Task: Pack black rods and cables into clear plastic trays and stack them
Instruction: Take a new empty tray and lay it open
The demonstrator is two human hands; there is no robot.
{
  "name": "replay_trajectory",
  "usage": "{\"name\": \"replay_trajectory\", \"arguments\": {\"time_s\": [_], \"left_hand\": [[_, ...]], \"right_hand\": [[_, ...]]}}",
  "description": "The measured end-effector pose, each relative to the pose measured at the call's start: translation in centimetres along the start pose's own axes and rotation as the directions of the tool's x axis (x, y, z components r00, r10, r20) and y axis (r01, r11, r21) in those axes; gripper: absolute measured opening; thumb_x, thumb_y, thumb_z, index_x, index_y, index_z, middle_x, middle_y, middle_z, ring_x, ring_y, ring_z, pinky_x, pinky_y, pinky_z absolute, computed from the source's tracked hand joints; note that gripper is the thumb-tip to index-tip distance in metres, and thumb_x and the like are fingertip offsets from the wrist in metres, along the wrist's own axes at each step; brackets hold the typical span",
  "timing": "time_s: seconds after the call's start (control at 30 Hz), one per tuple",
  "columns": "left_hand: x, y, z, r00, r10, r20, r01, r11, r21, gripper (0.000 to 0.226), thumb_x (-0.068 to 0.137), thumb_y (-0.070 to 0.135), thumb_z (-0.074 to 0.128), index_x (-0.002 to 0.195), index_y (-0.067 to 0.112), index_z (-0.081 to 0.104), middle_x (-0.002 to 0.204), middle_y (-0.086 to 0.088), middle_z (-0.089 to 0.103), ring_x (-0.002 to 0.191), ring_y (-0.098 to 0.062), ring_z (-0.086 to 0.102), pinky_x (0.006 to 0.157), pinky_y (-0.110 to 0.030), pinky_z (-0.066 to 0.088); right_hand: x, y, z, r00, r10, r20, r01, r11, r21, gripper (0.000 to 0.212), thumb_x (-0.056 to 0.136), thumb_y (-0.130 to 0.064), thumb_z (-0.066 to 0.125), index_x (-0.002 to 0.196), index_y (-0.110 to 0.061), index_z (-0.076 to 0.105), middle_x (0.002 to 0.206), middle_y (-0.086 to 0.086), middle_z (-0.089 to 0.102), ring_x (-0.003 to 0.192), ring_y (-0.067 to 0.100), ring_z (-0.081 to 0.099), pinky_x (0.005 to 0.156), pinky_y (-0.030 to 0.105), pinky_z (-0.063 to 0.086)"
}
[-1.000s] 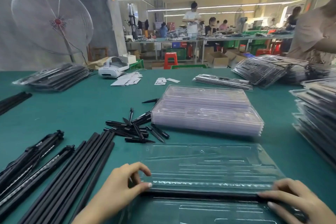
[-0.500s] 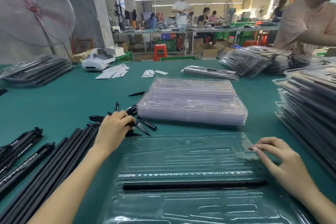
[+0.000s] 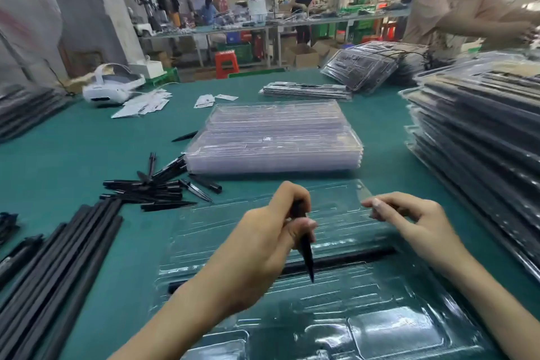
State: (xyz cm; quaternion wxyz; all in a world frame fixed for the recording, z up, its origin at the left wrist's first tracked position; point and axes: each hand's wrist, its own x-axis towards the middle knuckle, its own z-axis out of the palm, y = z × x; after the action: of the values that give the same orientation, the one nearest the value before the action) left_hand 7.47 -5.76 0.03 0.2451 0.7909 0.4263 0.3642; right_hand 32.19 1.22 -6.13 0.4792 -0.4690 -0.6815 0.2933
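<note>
Clear plastic tray (image 3: 388, 298) lay flat on the green table (image 3: 64, 155) right in front, one long black rod (image 3: 344, 260) already seated across its middle slot. Took up most of the near view tbh.

Stack of filled trays (image 3: 479, 137) piled high at the right edge. Stack of empty clear trays (image 3: 274, 137) sat just beyond the open tray, apart from it. Bundle of long black rods (image 3: 55, 266) lay side by side on the left, running toward the near corner. Scattered pile of short pointed black pieces (image 3: 155, 190) sat between that bundle and the empty stack.

Left hand (image 3: 263, 245) hovered over the tray, fingers curled tight around a short black pointed piece (image 3: 305, 251), tip aimed down, close above the seated rod. Couldn't tell if the tip touched the tray.

Right hand (image 3: 409, 222) hung over the tray's far right part, fingers loosely bent, fingertips (image 3: 375, 203) pointing left, gripping nothing that could be made out.

White headset (image 3: 109, 88) and some loose paper slips (image 3: 146, 104) sat further back on the table.
</note>
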Motion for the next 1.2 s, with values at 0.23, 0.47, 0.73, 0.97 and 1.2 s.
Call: {"name": "replay_trajectory", "arguments": {"time_s": [0.23, 0.47, 0.73, 0.97, 1.2], "left_hand": [[2.4, -0.1, 6.4, 0.923, 0.196, 0.33, -0.351, 0.781, 0.517, 0.043, 0.088, 0.04, 0.062, 0.115, 0.013, 0.043, 0.095, -0.009, 0.067, 0.083, -0.031, 0.061, 0.064, -0.033, 0.038], [1.1, -1.8, 7.8, 0.89, 0.046, 0.455, -0.28, 0.84, 0.465, 0.039, 0.097, 0.04, 0.047, 0.125, 0.013, 0.046, 0.12, -0.004, 0.038, 0.093, -0.028, 0.051, 0.073, -0.038, 0.038], [-1.9, -1.9, 7.0, 0.862, -0.054, 0.504, -0.335, 0.685, 0.647, 0.054, 0.087, 0.06, 0.024, 0.118, 0.042, 0.065, 0.123, 0.016, 0.063, 0.116, -0.002, 0.058, 0.093, -0.018, 0.048], [-3.9, -0.7, 9.6, 0.95, -0.172, 0.259, -0.091, 0.643, 0.76, 0.093, 0.076, 0.067, 0.025, 0.144, 0.003, 0.022, 0.115, 0.014, 0.066, 0.106, -0.003, 0.064, 0.107, -0.036, 0.011], [-4.8, -1.2, 11.2, 0.999, 0.006, 0.051, -0.048, 0.462, 0.886, 0.076, 0.098, 0.048, -0.001, 0.141, -0.011, -0.022, 0.116, 0.013, 0.068, 0.105, 0.003, 0.063, 0.113, -0.04, -0.003]], "right_hand": [[-0.2, 0.4, 0.2, 0.999, -0.015, 0.037, 0.019, 0.995, -0.094, 0.015, 0.087, -0.01, 0.066, 0.083, -0.022, 0.075, 0.075, -0.006, 0.072, 0.073, 0.006, 0.065, 0.072, 0.01, 0.045], [-0.2, 0.6, 0.2, 0.993, -0.08, 0.084, 0.093, 0.98, -0.178, 0.01, 0.086, -0.012, 0.067, 0.085, -0.017, 0.076, 0.076, -0.013, 0.07, 0.076, 0.005, 0.064, 0.071, 0.011, 0.045], [-0.1, 1.1, 0.0, 0.973, -0.139, 0.187, 0.186, 0.946, -0.265, 0.011, 0.087, -0.021, 0.064, 0.088, -0.023, 0.075, 0.085, -0.015, 0.069, 0.086, 0.004, 0.062, 0.079, 0.019, 0.046], [-0.1, 1.3, 0.2, 0.968, -0.146, 0.203, 0.204, 0.931, -0.303, 0.01, 0.086, -0.016, 0.067, 0.086, -0.022, 0.076, 0.084, -0.015, 0.067, 0.087, 0.005, 0.062, 0.081, 0.022, 0.046], [-0.4, 1.2, 0.4, 0.972, -0.113, 0.206, 0.169, 0.945, -0.279, 0.012, 0.086, -0.016, 0.067, 0.085, -0.024, 0.076, 0.085, -0.01, 0.067, 0.086, 0.009, 0.061, 0.081, 0.022, 0.045]]}}
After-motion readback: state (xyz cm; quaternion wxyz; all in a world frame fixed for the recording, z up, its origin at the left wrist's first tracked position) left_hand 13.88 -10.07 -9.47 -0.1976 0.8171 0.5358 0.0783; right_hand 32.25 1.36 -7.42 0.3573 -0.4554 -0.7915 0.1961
